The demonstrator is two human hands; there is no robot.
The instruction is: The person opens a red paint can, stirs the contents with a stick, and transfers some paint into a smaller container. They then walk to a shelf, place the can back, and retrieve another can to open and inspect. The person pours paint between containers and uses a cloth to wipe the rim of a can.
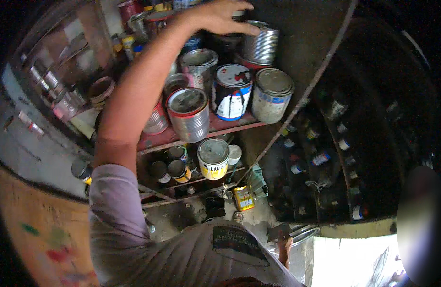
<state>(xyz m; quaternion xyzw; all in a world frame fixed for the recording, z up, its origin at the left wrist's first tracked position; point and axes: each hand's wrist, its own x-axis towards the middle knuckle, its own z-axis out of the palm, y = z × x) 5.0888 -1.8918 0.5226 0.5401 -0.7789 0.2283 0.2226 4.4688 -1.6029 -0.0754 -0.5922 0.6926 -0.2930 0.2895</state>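
My left arm is raised across the shelves, and my left hand (223,18) is at the top of the view with its thumb and fingers apart. Its thumb overlaps the rim of a ribbed silver can (261,45); whether they touch I cannot tell. Below that can stand a grey-lidded paint can (273,95) and a white and blue paint can (232,95) with dark drips. An open-topped ribbed can (189,117) with a red rim is nearer. Low on the right is my right hand (285,246), beside a dark flat piece (279,232); its fingers are mostly hidden.
The cans crowd a red shelf (230,128). Under it are a yellow and white paint can (213,160), several small tins and a gold rectangular tin (244,198). A slanting bar (321,71) borders the shelf. More containers (321,159) line the dark shelves at right.
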